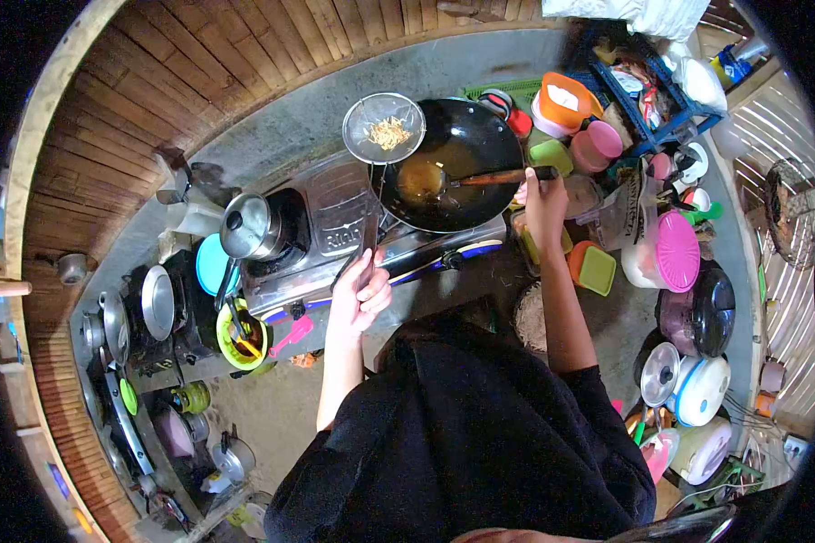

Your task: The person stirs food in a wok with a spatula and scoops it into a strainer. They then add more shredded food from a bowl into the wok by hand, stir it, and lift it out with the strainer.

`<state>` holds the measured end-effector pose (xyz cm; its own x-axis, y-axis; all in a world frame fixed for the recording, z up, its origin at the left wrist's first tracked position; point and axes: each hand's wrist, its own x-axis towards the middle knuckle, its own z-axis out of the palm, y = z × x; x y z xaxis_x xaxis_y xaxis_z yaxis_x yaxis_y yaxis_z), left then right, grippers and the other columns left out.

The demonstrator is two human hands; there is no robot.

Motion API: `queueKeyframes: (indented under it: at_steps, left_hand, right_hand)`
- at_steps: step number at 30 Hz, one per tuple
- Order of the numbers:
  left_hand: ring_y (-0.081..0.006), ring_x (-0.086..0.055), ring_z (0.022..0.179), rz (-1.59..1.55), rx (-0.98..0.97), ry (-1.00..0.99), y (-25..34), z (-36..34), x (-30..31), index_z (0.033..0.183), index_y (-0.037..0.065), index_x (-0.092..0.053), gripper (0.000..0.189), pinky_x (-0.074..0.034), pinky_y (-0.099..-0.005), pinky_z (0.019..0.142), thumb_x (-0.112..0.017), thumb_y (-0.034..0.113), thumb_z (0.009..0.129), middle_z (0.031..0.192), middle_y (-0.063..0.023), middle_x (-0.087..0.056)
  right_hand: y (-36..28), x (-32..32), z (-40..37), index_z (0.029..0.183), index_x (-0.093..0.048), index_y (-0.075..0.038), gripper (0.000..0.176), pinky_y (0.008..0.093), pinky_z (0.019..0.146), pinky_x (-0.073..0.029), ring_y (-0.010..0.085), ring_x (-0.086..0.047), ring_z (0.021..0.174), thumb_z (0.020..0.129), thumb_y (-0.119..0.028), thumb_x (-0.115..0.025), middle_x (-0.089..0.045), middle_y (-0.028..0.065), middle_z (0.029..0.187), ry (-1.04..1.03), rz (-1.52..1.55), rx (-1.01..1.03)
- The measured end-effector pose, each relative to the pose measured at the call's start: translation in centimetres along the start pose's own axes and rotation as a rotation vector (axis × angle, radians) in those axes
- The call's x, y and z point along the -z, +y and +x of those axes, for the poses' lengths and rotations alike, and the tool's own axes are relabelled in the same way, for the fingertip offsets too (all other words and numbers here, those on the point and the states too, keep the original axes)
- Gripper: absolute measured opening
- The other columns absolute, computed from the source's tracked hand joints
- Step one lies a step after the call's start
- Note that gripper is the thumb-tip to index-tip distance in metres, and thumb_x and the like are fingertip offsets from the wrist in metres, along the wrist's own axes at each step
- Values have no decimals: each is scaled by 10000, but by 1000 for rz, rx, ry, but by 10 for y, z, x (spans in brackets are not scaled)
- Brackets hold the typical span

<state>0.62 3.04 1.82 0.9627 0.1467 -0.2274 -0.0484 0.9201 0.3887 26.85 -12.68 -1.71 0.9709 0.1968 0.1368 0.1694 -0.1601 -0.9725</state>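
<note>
My left hand is closed round the dark handle of a mesh strainer. Golden fried bits lie in the strainer, whose bowl is beside the wok's upper left rim. A black wok stands on the right side of the gas stove, with brownish oil inside. My right hand grips the wooden handle of a cooking utensil. Its head dips into the oil, so its exact shape is hard to make out.
A lidded saucepan sits on the left burner. Left of the stove is a yellow-green bowl with utensils. Plastic containers crowd the right, including an orange one and a pink-lidded one. A blue crate stands behind them.
</note>
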Motion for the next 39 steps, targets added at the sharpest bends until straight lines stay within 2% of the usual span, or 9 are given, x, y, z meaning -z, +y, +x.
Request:
queueKeyframes:
  at_steps: [2,7,15,20,25,27,34,39]
  left_hand:
    - [-53,-185,280,20,-24,70,-1,-2,-4,884,78,-444,209,-171,-204,292,-363,262,941,401,75,-252]
    - [-51,-185,279,21,-24,68,-4,-2,-7,890,78,-440,210,-162,-202,287,-359,264,942,402,75,-251]
    - [-53,-189,299,6,-23,13,-1,-3,-11,897,77,-433,221,-165,-202,312,-355,278,944,421,66,-255]
    - [-46,-195,277,8,-56,33,0,1,-12,896,80,-421,199,-170,-198,288,-350,259,946,401,76,-271]
    - [-48,-193,288,-3,-39,35,1,5,-11,899,81,-428,208,-172,-200,301,-351,269,946,414,71,-272]
    - [-50,-186,297,-14,-22,15,2,8,-11,897,84,-433,214,-167,-200,310,-350,275,946,424,68,-265]
    - [-47,-192,298,4,-19,-24,2,13,-10,908,80,-434,210,-169,-195,304,-349,268,947,425,69,-268]
    - [-48,-196,292,4,-11,-16,0,12,-9,906,79,-434,214,-168,-197,296,-354,273,945,421,68,-268]
  right_hand:
    - [9,-7,6,853,-488,26,269,269,457,-473,162,-585,500,843,-230,-572,-574,96,638,4,99,-31]
    - [12,-14,12,878,-487,39,222,267,472,-484,163,-586,514,861,-174,-548,-561,97,644,-33,128,-40]
    - [19,2,-13,978,-486,18,208,254,525,-499,159,-599,576,872,-156,-530,-569,98,695,-99,248,47]
    - [25,26,-40,1007,-491,5,198,245,602,-490,135,-594,653,876,-139,-527,-586,86,770,-103,374,-3]
    - [11,45,-69,995,-492,6,178,240,617,-489,126,-591,655,877,-124,-524,-586,84,792,-61,327,11]
    - [8,50,-78,989,-488,7,155,235,635,-490,121,-591,666,878,-97,-517,-581,72,793,-46,282,84]
    - [19,63,-97,1026,-465,13,164,246,656,-500,141,-602,710,882,-61,-495,-569,97,905,-51,283,51]
    - [19,67,-101,1025,-465,19,165,251,656,-505,156,-610,728,880,-53,-493,-574,106,910,-40,268,53]
